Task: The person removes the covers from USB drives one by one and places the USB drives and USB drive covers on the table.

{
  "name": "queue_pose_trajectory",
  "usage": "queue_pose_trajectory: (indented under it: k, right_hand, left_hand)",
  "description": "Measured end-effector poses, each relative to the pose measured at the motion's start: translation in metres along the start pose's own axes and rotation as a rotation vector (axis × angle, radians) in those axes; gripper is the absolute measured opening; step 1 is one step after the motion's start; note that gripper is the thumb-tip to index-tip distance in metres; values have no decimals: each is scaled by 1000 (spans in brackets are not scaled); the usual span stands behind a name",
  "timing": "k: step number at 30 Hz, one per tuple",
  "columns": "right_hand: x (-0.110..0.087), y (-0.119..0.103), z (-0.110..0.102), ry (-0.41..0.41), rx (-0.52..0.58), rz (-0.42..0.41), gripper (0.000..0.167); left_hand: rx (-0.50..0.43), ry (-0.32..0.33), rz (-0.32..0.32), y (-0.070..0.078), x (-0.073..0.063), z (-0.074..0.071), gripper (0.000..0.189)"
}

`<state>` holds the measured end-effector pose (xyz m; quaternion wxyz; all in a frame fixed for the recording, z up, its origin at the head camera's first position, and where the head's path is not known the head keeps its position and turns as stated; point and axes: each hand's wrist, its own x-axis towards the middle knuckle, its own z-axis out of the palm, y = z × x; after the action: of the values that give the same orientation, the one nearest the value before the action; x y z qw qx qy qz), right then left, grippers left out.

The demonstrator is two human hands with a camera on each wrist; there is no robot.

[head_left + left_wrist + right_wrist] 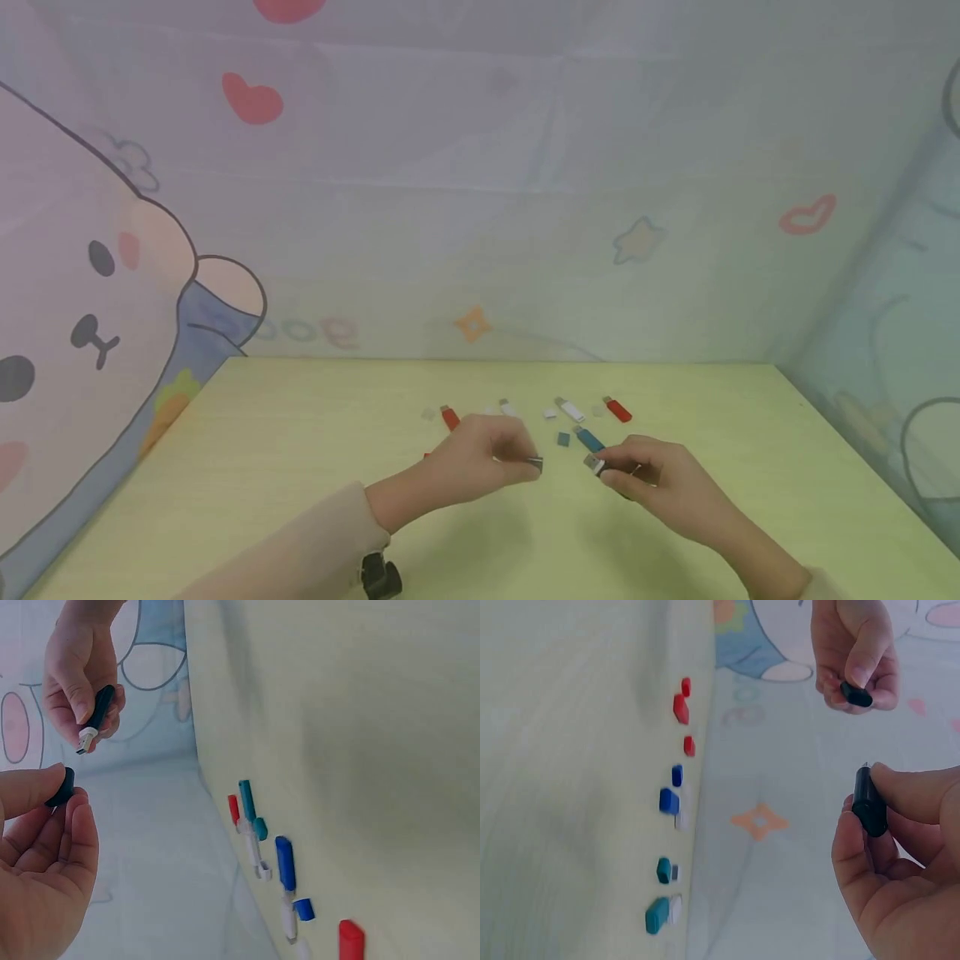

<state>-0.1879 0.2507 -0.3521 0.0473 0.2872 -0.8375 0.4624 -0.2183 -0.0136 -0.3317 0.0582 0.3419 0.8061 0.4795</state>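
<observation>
My left hand [480, 454] pinches a small dark cap [63, 787] between thumb and fingertips. In my right hand [671, 483] is a dark USB flash drive [865, 801], gripped between thumb and curled fingers. Its bare metal plug [84, 742] sticks out past the fingertips and points toward the left hand. A gap separates plug and cap, and both hands are raised over the front of the table. Just beyond the right hand in the head view lies a teal flash drive [589, 438], with its teal cap [563, 439] off beside it.
Farther back on the pale table [300, 425] lie a red drive [618, 409], a white drive [570, 409] and another red drive [450, 417], partly behind the left hand. A blue drive [285, 862] and blue cap [304, 909] show in the left wrist view. A printed cloth [480, 167] hangs behind.
</observation>
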Motion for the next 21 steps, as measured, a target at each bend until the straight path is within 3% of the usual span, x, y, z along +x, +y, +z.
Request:
queue_pose_trajectory:
  k: [8, 15, 21]
  right_hand:
    - [8, 11, -15, 9, -81, 104, 23]
    - [16, 15, -29, 38, -202, 160, 28]
    - [23, 22, -36, 57, -207, 182, 33]
  left_hand:
    - [58, 13, -42, 9, 26, -4, 4]
    - [171, 3, -63, 12, 53, -3, 5]
    - [167, 16, -89, 10, 75, 2, 6]
